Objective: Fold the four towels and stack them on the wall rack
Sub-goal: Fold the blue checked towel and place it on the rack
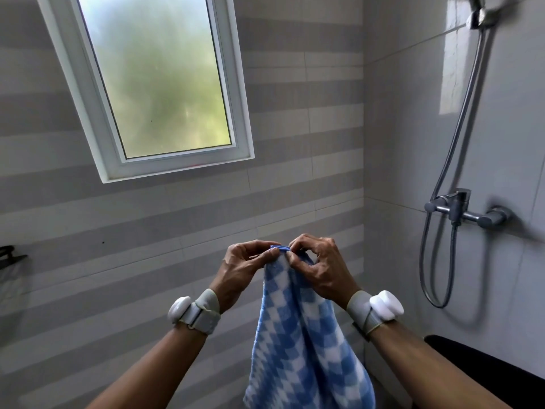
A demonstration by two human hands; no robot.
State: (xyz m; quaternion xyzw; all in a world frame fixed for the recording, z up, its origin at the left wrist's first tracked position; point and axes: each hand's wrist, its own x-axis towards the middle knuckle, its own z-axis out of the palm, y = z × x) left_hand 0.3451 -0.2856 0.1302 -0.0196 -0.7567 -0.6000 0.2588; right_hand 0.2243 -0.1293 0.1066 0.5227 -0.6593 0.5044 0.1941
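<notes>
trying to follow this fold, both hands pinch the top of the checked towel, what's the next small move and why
Probably pass both pinched edges to one hand, freeing the other to lift the hanging bottom for a second fold. The left hand and right hand pinch the blue hem of the checked towel close together, and it seems to hang doubled.

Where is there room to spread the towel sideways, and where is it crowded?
Free: left of the left hand, below the window, right of the dark rack at the frame edge. Crowded: right of the right hand, where mixer tap and hose stand off the side wall above a dark object. Both pinch the towel.
</notes>
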